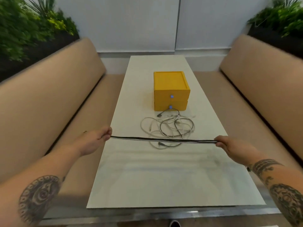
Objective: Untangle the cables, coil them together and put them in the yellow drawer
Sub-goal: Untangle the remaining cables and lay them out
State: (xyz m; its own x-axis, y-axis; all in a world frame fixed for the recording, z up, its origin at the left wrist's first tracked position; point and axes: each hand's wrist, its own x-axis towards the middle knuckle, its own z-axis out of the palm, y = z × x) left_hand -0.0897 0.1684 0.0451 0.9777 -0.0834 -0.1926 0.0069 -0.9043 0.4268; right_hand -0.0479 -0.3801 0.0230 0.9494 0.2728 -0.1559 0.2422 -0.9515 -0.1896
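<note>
Cables [164, 139] are being pinched taut between the left hand [96, 141] and right hand [229, 145] over the desk [131, 177].

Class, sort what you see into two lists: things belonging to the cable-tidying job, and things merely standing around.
Job: taut cables pinched between left hand and right hand; tangled cables; yellow drawer unit, drawers shut.
Standing around: white table; tan benches; plants.

text: none readable | labels: none | brands: none | numbers: none | signs: none
</note>
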